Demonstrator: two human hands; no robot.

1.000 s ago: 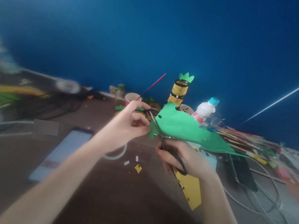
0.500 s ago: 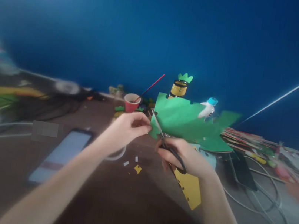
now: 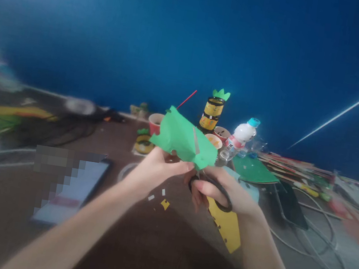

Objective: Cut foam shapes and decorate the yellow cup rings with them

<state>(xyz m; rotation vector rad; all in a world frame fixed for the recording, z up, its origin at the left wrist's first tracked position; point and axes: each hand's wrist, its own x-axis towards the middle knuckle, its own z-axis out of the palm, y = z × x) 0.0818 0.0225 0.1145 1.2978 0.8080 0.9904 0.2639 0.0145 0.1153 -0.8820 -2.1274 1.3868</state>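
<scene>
A sheet of green paper (image 3: 179, 135) with notched edges is held up over the table, curled and tilted. My left hand (image 3: 164, 168) grips its lower edge, with the thumb in front and the other fingers partly hidden behind. Closed around the black handles of a pair of scissors (image 3: 215, 185) is my right hand (image 3: 222, 188), at the paper's lower right corner. One grey blade shows against the paper's right part. Below my right hand lies a yellow paper piece (image 3: 227, 226) with dark spots. Small white and yellow scraps (image 3: 164, 204) lie on the table.
Behind the paper stand a yellow-and-black can (image 3: 212, 111) with a green paper crown, a blue-capped bottle (image 3: 243, 133) and a red cup (image 3: 155, 124). A green sheet (image 3: 255, 170), sticks (image 3: 296, 165), a black phone (image 3: 292, 205) and cables lie right. Another phone (image 3: 73, 190) lies left.
The green paper has moved left and been turned, showing a smaller area. My left hand now grips its lower edge. The bottle and cups behind have come into view.
</scene>
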